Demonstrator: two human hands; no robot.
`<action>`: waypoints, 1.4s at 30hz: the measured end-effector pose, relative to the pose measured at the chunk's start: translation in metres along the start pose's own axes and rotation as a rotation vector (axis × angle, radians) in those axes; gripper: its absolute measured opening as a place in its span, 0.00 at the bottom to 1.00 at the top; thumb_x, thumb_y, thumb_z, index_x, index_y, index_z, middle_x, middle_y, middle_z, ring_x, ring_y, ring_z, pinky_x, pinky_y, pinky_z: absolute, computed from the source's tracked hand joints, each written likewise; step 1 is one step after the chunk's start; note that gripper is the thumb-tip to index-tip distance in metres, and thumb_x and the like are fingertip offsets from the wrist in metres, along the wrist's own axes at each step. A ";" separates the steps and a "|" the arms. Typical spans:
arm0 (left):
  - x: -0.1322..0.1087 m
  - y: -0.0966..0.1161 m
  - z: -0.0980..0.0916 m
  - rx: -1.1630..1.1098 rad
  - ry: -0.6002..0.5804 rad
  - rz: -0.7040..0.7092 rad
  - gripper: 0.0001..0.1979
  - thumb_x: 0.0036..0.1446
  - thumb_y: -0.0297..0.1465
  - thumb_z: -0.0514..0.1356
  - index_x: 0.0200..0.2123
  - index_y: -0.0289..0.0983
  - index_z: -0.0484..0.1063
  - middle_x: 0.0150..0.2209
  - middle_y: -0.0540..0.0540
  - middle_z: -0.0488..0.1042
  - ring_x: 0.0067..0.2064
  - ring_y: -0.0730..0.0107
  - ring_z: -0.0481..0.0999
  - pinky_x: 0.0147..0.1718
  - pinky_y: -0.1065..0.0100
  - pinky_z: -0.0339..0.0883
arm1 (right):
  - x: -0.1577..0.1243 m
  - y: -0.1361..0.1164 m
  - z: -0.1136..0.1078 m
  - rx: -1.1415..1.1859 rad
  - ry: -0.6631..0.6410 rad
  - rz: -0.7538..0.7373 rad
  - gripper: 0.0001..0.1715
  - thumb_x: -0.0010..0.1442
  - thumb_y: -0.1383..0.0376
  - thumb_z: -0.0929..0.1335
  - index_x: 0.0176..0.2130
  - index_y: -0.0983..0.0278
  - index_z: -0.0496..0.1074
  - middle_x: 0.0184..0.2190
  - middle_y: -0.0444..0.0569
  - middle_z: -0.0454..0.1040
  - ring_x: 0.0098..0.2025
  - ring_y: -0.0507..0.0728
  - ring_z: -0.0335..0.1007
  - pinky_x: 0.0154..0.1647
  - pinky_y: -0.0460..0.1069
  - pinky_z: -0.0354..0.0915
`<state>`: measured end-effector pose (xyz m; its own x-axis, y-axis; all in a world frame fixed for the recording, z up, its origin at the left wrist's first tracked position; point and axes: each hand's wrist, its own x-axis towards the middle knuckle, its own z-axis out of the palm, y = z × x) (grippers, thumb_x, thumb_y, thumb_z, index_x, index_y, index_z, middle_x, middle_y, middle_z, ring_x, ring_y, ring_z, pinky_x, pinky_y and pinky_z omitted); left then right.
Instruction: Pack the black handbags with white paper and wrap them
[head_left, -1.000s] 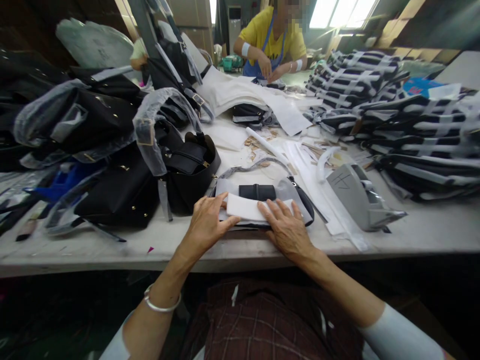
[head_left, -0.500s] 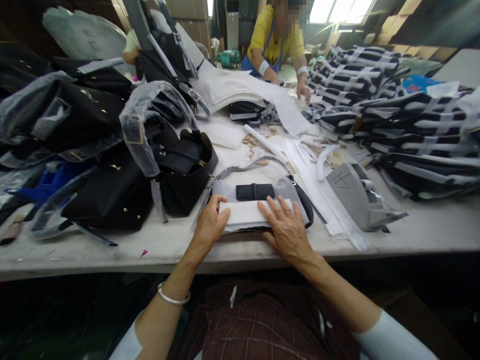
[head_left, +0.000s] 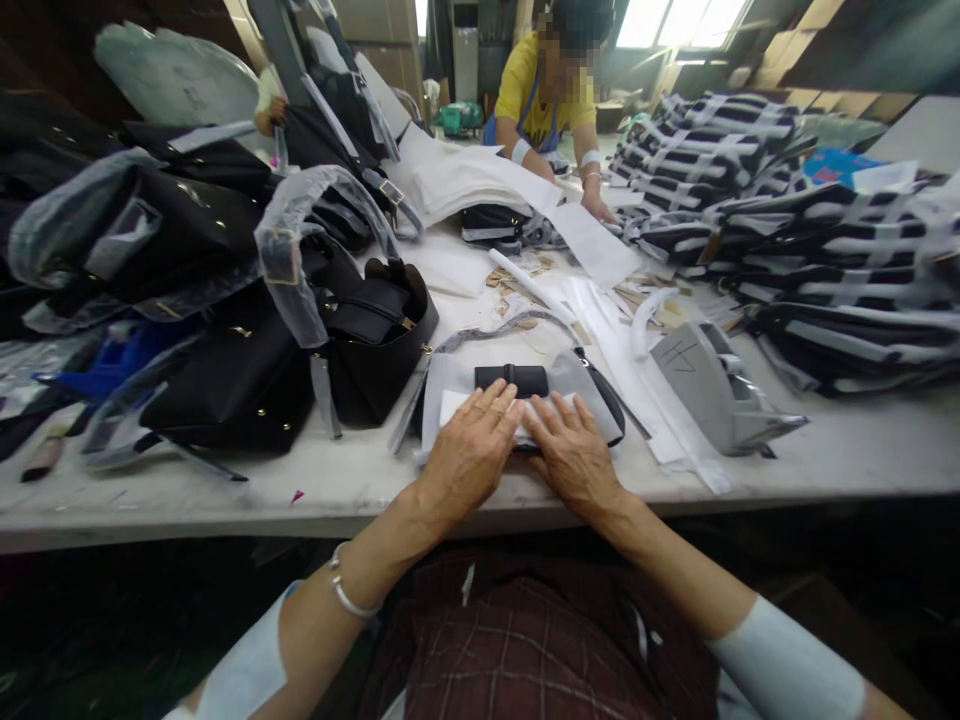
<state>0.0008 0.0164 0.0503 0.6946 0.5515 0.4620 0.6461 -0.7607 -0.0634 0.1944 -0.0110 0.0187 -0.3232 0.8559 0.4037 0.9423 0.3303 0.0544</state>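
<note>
A small black bag (head_left: 600,400) lies flat at the table's near edge, partly wrapped in white foam sheet (head_left: 442,385); its black clasp tab (head_left: 512,379) shows on top. My left hand (head_left: 469,450) lies flat on the white sheet over the bag, fingers stretched out. Beside it my right hand (head_left: 574,455) also presses flat on the bag, fingers spread, touching the left hand's fingertips. Neither hand grips anything.
Black handbags in plastic wrap (head_left: 225,300) pile up at the left. Stacks of black-and-white wrapped bags (head_left: 810,230) fill the right. A grey tape dispenser (head_left: 712,390) stands right of the bag. A person in yellow (head_left: 544,85) works across the table (head_left: 862,450).
My left hand has slid right from the bag's left end onto its middle, next to my right hand. The white sheet is now mostly covered. The person opposite has leaned down.
</note>
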 end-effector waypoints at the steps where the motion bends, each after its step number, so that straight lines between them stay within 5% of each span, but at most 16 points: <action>1: -0.002 0.005 0.008 0.005 -0.012 0.019 0.23 0.66 0.24 0.49 0.63 0.29 0.62 0.65 0.36 0.65 0.68 0.58 0.61 0.64 0.56 0.60 | 0.000 0.001 0.000 0.002 0.000 0.004 0.36 0.58 0.62 0.73 0.63 0.64 0.65 0.62 0.59 0.68 0.64 0.73 0.59 0.65 0.68 0.51; 7: -0.025 0.013 0.051 0.129 0.120 0.048 0.24 0.68 0.24 0.45 0.65 0.29 0.59 0.64 0.35 0.66 0.66 0.57 0.64 0.64 0.54 0.62 | -0.011 0.018 0.008 0.104 0.120 -0.159 0.28 0.64 0.69 0.66 0.63 0.68 0.65 0.62 0.59 0.68 0.65 0.65 0.61 0.68 0.64 0.53; 12: -0.031 0.012 0.044 0.153 0.089 0.135 0.24 0.68 0.26 0.49 0.66 0.34 0.60 0.66 0.38 0.63 0.67 0.50 0.61 0.64 0.48 0.61 | -0.020 0.030 0.019 0.139 0.262 -0.270 0.24 0.67 0.73 0.61 0.61 0.68 0.68 0.58 0.58 0.73 0.64 0.60 0.63 0.68 0.62 0.56; 18: -0.027 0.014 0.037 0.201 -0.003 0.156 0.24 0.67 0.24 0.50 0.65 0.31 0.60 0.65 0.34 0.64 0.66 0.50 0.64 0.63 0.48 0.62 | -0.021 0.024 0.013 0.031 0.232 -0.289 0.25 0.67 0.74 0.60 0.61 0.70 0.67 0.59 0.60 0.72 0.65 0.62 0.62 0.67 0.63 0.57; 26: -0.024 0.011 0.040 0.247 0.091 0.209 0.24 0.65 0.20 0.48 0.63 0.32 0.65 0.62 0.37 0.69 0.62 0.50 0.69 0.59 0.48 0.66 | -0.020 0.025 0.011 -0.202 0.180 -0.330 0.25 0.68 0.73 0.59 0.61 0.74 0.66 0.60 0.64 0.69 0.63 0.65 0.64 0.63 0.63 0.62; 33: -0.019 0.006 0.047 0.175 0.157 0.182 0.30 0.61 0.18 0.45 0.63 0.38 0.65 0.61 0.38 0.70 0.62 0.53 0.70 0.59 0.50 0.65 | -0.016 0.031 0.022 -0.111 0.208 -0.277 0.22 0.70 0.70 0.59 0.61 0.69 0.66 0.60 0.60 0.70 0.64 0.62 0.64 0.64 0.62 0.61; 42: -0.011 0.009 0.051 0.071 0.224 0.147 0.25 0.61 0.21 0.46 0.55 0.38 0.74 0.55 0.37 0.76 0.56 0.50 0.75 0.55 0.48 0.68 | -0.017 0.031 0.005 0.006 0.119 -0.283 0.25 0.66 0.72 0.61 0.61 0.72 0.64 0.61 0.62 0.69 0.64 0.61 0.63 0.65 0.58 0.60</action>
<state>0.0151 0.0206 -0.0005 0.7005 0.3414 0.6267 0.5697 -0.7965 -0.2028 0.2289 -0.0132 0.0087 -0.5597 0.6771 0.4777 0.8158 0.5514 0.1743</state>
